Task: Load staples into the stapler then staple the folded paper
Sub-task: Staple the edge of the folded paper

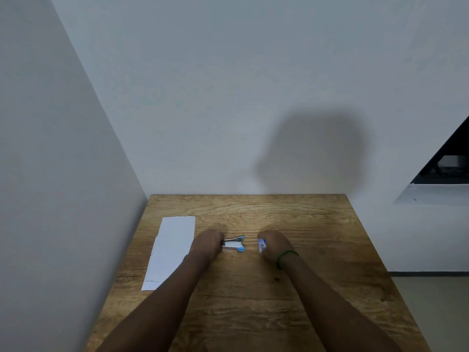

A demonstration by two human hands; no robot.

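While the stapler lies hinged open on the wooden tabletop [253, 288], nothing has gone into it yet, so I take this to be the loading step. Farthest left, one folded paper [168, 250] lies flat near the wall, touched by nobody and just beside the left forearm. Next comes the left hand [206, 243], curled around the rear end of the single stapler [234, 245], whose two blue-tipped arms gape apart toward the right. A short gap of bare wood follows, then the right hand [275, 243], closed over one small blue-and-white box [262, 245], probably the staples; how the fingers sit on it I cannot tell. A green band [286, 257] circles that wrist.

The risks, as I judge them: the strip of staples is brittle and could snap or scatter if tipped out carelessly; the stapler could skid or snap closed if the left hand loosens; and a strip laid in crooked would jam.

Count: one paper, one stapler, one box, two hands.
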